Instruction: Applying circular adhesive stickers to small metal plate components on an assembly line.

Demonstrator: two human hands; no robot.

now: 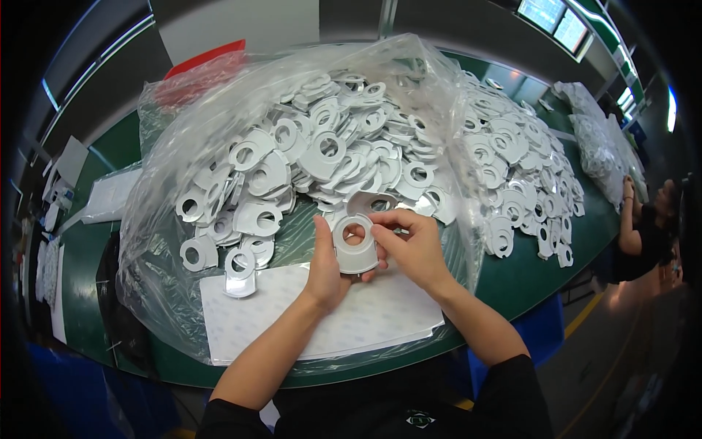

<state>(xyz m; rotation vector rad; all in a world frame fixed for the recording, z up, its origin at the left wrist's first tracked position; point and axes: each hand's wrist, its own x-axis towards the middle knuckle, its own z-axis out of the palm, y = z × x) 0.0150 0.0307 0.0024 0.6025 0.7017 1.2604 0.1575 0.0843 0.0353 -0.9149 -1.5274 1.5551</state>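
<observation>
A light grey plate with a round hole [356,259] is held up in front of me, over white sheets. My left hand [327,267] grips it from the left and below, thumb upright along its edge and fingertips showing underneath. At its upper right rim, my right hand [415,245] has thumb and forefinger pinched together on or close to the edge; whether something thin is between them is too small to tell. Just behind stands another shiny part [363,200] of the same kind. A large pile of such parts [322,157] lies beyond in an opened clear plastic bag [175,146].
White sheets [256,311] lie on the green table [183,372] near its front edge. A second heap of parts [523,157] is at the right. A red bag or sheet [201,73] sits far left. At the far right a person [647,227] works beside wrapped plastic bundles [596,139].
</observation>
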